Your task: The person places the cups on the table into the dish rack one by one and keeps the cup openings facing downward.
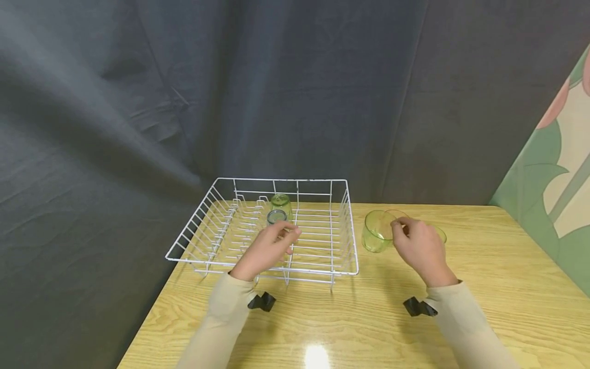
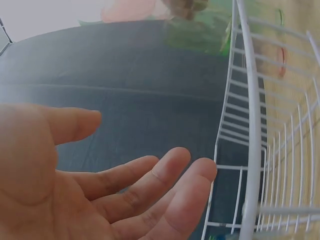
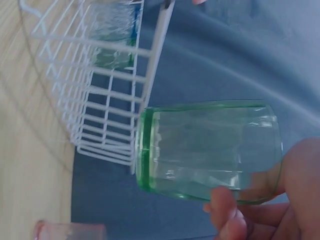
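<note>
My right hand point(image 1: 420, 248) pinches a clear green glass point(image 3: 210, 145) at its rim, thumb and fingers on the wall. The glass is upright, its thick base downward, to the right of a white wire dish rack point(image 1: 318, 270). My left hand point(image 1: 271, 245) hangs over the front part of the rack with fingers loosely bent and nothing in them. Inside the rack, just beyond that hand, a grey-blue glass point(image 1: 277, 217) and a green glass point(image 1: 282, 203) stand one behind the other, bases up.
A pink glass point(image 3: 72, 232) stands on the wooden table point(image 1: 369, 328), behind the held one. Another green glass point(image 1: 441, 234) is partly hidden by my right hand. A dark curtain point(image 1: 295, 102) hangs behind the table; a painted wall point(image 1: 544, 169) rises at the right.
</note>
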{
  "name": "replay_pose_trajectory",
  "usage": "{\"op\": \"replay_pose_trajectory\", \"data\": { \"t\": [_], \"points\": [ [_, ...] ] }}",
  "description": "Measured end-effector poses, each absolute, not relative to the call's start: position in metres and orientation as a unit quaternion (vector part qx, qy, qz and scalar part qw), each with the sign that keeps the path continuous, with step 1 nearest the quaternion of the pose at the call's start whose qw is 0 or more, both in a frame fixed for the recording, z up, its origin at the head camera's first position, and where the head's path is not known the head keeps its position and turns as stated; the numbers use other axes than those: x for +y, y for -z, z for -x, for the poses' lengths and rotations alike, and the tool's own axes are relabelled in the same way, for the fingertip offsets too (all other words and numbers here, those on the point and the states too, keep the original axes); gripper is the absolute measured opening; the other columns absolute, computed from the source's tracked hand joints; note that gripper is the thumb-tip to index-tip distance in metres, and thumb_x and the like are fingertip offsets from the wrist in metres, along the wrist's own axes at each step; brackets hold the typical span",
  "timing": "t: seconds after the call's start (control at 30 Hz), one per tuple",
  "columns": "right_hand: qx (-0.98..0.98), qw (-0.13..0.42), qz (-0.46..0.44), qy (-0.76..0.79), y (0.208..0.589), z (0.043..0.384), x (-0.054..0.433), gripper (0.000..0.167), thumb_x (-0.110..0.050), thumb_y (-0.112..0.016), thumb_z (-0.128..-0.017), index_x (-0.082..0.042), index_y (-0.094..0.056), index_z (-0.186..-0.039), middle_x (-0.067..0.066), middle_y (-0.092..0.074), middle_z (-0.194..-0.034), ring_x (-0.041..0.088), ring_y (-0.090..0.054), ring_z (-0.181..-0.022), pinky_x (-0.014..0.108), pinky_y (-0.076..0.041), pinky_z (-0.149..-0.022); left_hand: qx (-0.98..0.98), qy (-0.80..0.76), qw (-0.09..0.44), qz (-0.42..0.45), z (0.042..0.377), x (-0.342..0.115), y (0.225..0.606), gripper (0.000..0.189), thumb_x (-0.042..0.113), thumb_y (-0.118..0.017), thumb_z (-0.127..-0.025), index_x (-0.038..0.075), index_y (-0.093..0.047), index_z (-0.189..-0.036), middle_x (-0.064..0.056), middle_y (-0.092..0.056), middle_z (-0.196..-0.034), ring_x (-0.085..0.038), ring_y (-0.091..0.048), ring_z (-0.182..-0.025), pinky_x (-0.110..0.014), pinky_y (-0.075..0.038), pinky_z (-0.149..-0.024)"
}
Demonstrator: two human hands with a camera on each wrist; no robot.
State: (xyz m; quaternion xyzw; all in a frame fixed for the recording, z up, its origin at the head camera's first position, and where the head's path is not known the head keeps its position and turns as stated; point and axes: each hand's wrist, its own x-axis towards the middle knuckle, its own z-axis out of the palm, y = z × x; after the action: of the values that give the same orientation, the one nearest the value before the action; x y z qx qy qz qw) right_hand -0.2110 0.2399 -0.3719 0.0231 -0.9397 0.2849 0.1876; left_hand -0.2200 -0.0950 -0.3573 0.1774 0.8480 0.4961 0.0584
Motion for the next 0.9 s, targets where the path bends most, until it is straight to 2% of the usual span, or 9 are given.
{"op": "replay_pose_trajectory", "data": {
  "t": [0.17, 0.3, 0.4, 0.6, 0.77, 0.9],
  "points": [
    [-0.925, 0.225, -0.036, -0.303, 0.362, 0.201, 0.229, 0.041, -0.029, -0.043, -0.105, -0.002, -0.072, -0.116, 0.001, -0.067, -0.063, 0.015, -0.039, -0.037, 0.030, -0.028, -0.037, 0.830, -0.520, 0.065, -0.192, 0.219, -0.084, 0.357, 0.049, 0.042, -0.045, -0.107, 0.003, -0.055, -0.135, -0.016, -0.070, -0.108, -0.026, -0.068, -0.085, -0.034, -0.059, -0.068],
    [-0.916, 0.238, -0.058, -0.317, 0.356, 0.194, 0.217, 0.037, -0.028, -0.047, -0.104, -0.002, -0.072, -0.114, -0.001, -0.065, -0.061, 0.014, -0.042, -0.039, 0.029, -0.028, -0.037, 0.819, -0.533, 0.082, -0.197, 0.217, -0.075, 0.357, 0.055, 0.044, -0.042, -0.107, 0.001, -0.050, -0.139, -0.018, -0.070, -0.108, -0.034, -0.068, -0.090, -0.035, -0.059, -0.071],
    [-0.911, 0.243, -0.071, -0.325, 0.355, 0.190, 0.207, 0.033, -0.024, -0.050, -0.103, -0.003, -0.073, -0.112, -0.003, -0.061, -0.059, 0.012, -0.041, -0.041, 0.028, -0.030, -0.039, 0.820, -0.528, 0.099, -0.196, 0.218, -0.068, 0.358, 0.059, 0.050, -0.037, -0.107, 0.002, -0.055, -0.137, -0.015, -0.072, -0.106, -0.033, -0.069, -0.089, -0.039, -0.059, -0.072],
    [-0.901, 0.262, -0.096, -0.332, 0.355, 0.186, 0.189, 0.027, -0.019, -0.054, -0.100, -0.005, -0.076, -0.105, -0.005, -0.052, -0.054, 0.009, -0.036, -0.041, 0.028, -0.031, -0.043, 0.824, -0.520, 0.126, -0.188, 0.221, -0.057, 0.358, 0.067, 0.057, -0.031, -0.106, 0.003, -0.068, -0.119, -0.007, -0.075, -0.095, -0.032, -0.071, -0.088, -0.040, -0.058, -0.070],
    [-0.894, 0.281, -0.111, -0.331, 0.357, 0.184, 0.179, 0.021, -0.014, -0.057, -0.097, -0.006, -0.076, -0.100, -0.005, -0.051, -0.055, 0.007, -0.037, -0.044, 0.027, -0.031, -0.044, 0.812, -0.531, 0.160, -0.183, 0.225, -0.050, 0.360, 0.072, 0.061, -0.032, -0.103, 0.000, -0.067, -0.122, -0.007, -0.076, -0.091, -0.027, -0.071, -0.082, -0.042, -0.059, -0.070],
    [-0.886, 0.298, -0.125, -0.333, 0.361, 0.183, 0.173, 0.019, -0.010, -0.059, -0.093, -0.005, -0.076, -0.098, -0.006, -0.052, -0.054, 0.007, -0.039, -0.046, 0.027, -0.032, -0.044, 0.796, -0.547, 0.188, -0.178, 0.230, -0.046, 0.362, 0.075, 0.062, -0.033, -0.103, -0.004, -0.064, -0.124, -0.011, -0.076, -0.090, -0.023, -0.071, -0.075, -0.039, -0.059, -0.066]
  ]
}}
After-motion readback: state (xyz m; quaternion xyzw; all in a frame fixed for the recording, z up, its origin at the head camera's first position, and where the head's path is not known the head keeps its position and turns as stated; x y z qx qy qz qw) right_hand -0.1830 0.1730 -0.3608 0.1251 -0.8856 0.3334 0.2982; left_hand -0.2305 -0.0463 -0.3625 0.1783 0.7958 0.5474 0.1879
